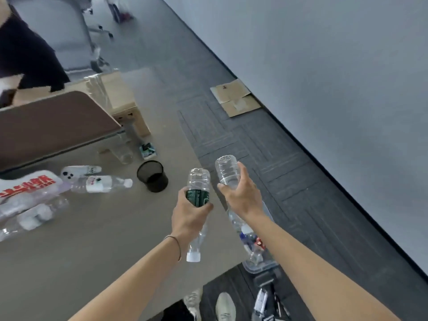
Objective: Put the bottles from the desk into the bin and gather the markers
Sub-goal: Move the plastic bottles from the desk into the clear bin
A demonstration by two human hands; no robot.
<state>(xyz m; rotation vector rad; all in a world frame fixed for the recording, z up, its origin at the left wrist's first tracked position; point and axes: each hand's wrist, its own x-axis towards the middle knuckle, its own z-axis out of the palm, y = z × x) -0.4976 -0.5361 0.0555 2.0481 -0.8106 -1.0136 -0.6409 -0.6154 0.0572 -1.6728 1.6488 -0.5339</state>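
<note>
My left hand [188, 216] grips a clear bottle with a dark green label [198, 181], cap pointing down toward me, over the desk's right edge. My right hand [240, 193] holds a second clear bottle [225, 170] upside down, above the floor beside the desk. Below my right forearm stands a clear bin [257, 266] on the floor with several bottles in it. On the desk [92, 239] lies another clear bottle with a white label [99, 184], and a white bottle [78, 170] behind it. A black mesh pen cup [152, 176] stands near them. No markers are visible.
A plastic-wrapped pack of bottles [25, 205] lies at the desk's left. A brown board [53, 126] and a cardboard box [125, 105] sit further back. Flat cardboard [236, 97] lies on the carpet by the wall. Another person [25, 49] is at the top left. My shoes [224, 306] show below.
</note>
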